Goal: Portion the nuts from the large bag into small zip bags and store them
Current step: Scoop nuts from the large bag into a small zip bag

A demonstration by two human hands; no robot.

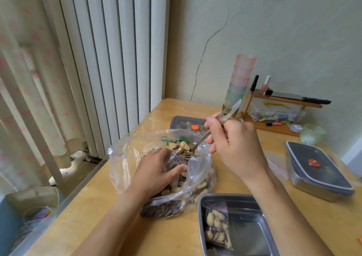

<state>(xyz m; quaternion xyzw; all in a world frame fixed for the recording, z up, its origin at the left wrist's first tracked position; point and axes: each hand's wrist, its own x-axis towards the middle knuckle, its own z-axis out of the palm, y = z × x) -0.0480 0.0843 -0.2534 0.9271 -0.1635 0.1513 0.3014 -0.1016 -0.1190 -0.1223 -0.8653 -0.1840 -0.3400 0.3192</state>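
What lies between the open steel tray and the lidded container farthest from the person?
The large bag of nuts, seen in the head view, with the left hand holding a small zip bag inside it.

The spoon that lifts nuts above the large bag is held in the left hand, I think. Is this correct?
Not quite. The head view shows the spoon that lifts nuts above the large bag held in the right hand; the left hand grips a small bag inside the large one.

Head view, downward over table (98, 206)
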